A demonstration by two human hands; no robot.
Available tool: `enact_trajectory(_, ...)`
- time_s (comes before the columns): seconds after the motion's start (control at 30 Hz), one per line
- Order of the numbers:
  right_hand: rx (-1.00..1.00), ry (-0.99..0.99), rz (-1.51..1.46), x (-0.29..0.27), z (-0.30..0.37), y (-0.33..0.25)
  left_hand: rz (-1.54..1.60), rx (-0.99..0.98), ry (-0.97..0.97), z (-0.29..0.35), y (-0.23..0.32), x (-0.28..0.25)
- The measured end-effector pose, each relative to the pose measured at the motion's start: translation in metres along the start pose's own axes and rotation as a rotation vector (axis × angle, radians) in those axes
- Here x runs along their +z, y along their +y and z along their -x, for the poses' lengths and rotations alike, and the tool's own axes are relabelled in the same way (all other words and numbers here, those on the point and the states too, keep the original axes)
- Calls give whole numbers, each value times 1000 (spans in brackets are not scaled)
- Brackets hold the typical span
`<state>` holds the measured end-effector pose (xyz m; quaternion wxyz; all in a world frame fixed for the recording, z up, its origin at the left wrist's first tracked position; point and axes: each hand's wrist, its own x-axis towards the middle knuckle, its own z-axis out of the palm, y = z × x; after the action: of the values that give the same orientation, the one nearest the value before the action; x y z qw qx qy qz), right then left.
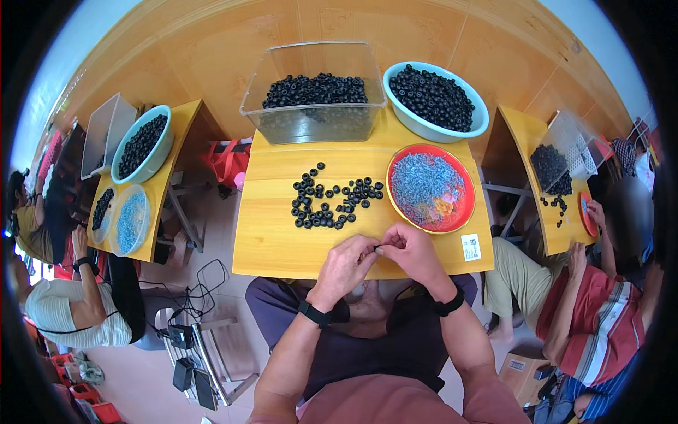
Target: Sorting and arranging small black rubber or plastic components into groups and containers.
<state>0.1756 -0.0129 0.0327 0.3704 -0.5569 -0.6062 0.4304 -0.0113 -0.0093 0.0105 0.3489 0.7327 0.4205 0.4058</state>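
Observation:
Both hands meet over the front edge of the yellow table (282,247). Between thumb and fingers, my left hand (344,268) pinches a small black ring-shaped part (376,249), mostly hidden by the fingertips. My right hand (411,256) is closed at the same part, thumb and forefinger pressed against it; whether it also has a smaller piece is too small to tell. Just beyond the hands lies a loose group of black ring-shaped parts (325,206). To their right is a round red tray (462,218) holding many small bluish, clear pieces (426,182).
A clear plastic bin (311,127) and a light-blue basin (438,134), both filled with black parts, stand at the table's back. A white label (471,247) is at the front right corner. People work at tables on both sides. Black cables (201,290) hang near a metal stool (212,353).

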Motion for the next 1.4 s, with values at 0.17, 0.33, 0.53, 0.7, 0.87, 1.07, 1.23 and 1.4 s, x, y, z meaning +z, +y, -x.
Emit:
enact_trajectory(0.17,-219,66,412,-5,-33,-32,-66,41,55,-2,-7,4)
enact_trajectory(0.33,-402,-42,727,31,-99,-45,-108,23,10,-2,-7,2)
enact_trajectory(0.53,-493,-120,963,60,-120,-38,-121,15,-6,-2,-6,2)
enact_trajectory(0.7,-509,-143,970,58,-123,-33,-83,-26,-23,-5,-2,3)
enact_trajectory(0.87,-417,45,661,21,-88,-58,-37,-54,45,-1,-7,1)
enact_trajectory(1.07,-141,102,198,-20,-23,-30,48,-93,94,-1,-11,5)
enact_trajectory(1.23,-135,140,192,-17,5,-10,43,-76,69,-1,-7,5)
enact_trajectory(1.4,-135,149,114,0,17,3,50,-76,63,-1,-7,8)
